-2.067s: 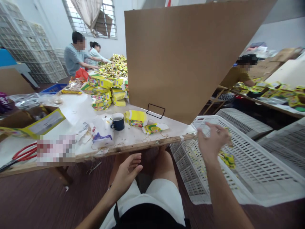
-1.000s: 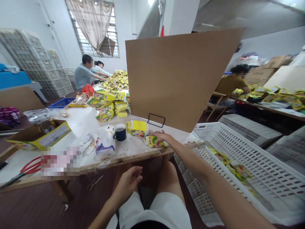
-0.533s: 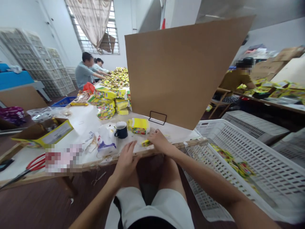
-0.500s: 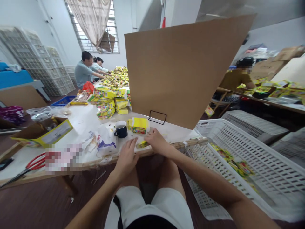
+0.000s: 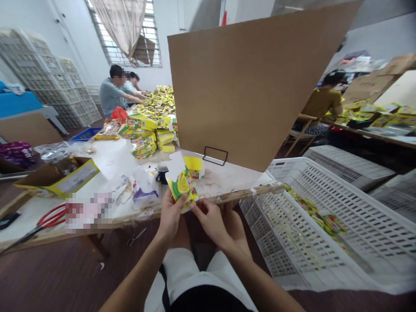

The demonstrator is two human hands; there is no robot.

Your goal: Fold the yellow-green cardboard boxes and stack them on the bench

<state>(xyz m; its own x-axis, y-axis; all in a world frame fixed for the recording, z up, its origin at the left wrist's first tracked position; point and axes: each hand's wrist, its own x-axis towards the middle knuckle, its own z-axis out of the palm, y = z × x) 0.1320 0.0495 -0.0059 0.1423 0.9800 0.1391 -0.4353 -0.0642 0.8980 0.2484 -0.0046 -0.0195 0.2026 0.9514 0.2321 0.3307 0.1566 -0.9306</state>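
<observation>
Over the table's front edge, a small yellow-and-green printed carton (image 5: pixel 182 184) with white flaps is tilted up in front of me. My left hand (image 5: pixel 170 215) is closed on its lower left side, thumb on the printed face. The fingers of my right hand (image 5: pixel 209 219) pinch its lower right corner. Behind the carton lies another yellow box (image 5: pixel 195 164), partly hidden. A dark mug (image 5: pixel 161 175) stands just left of the carton, with a white-and-purple plastic packet (image 5: pixel 145 190) beside it.
A large cardboard sheet (image 5: pixel 234 95) stands upright behind a black wire frame (image 5: pixel 215 156). White crates (image 5: pixel 294 173) stand at right, one holding yellow packets. Red-handled scissors (image 5: pixel 53 216) lie on the left of the table (image 5: pixel 112 171). Stacked yellow boxes (image 5: pixel 143 145) and co-workers (image 5: pixel 112 93) are farther back.
Both hands have come together in front of me, and the carton is now raised between them. Earlier they were apart at the table edge, my right hand at a small yellow item.
</observation>
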